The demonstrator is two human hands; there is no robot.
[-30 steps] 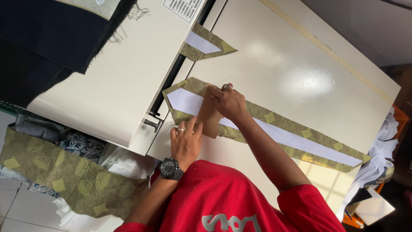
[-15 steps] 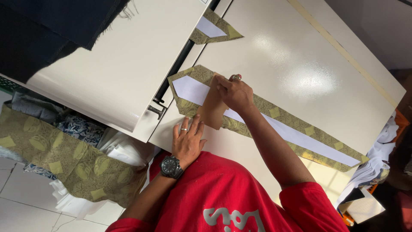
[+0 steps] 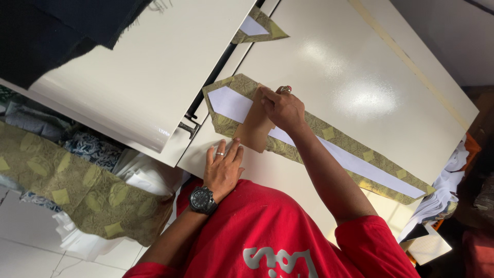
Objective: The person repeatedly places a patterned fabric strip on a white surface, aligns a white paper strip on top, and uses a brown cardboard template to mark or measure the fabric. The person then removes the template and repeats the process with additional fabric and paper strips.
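A long olive-gold patterned fabric strip (image 3: 360, 149) with a pointed end and a white lining (image 3: 229, 103) lies diagonally on the cream table (image 3: 334, 62). A brown card piece (image 3: 253, 128) rests across its pointed end. My right hand (image 3: 283, 109) is curled over the card's upper edge, with something small and metallic at its knuckles. My left hand (image 3: 224, 170), wearing a black watch and a ring, lies flat on the table just below the card, fingers spread, fingertips near its lower edge.
A second pointed fabric piece (image 3: 260, 27) lies further up the table. A raised cream panel (image 3: 139, 77) stands at left, dark cloth (image 3: 56, 31) above it. Olive patterned cloth (image 3: 77, 190) and stacked fabrics lie below left. White papers (image 3: 442, 206) pile at right.
My right hand has shifted slightly along the card's top edge. My left hand stays flat below the card. The view has drifted a little.
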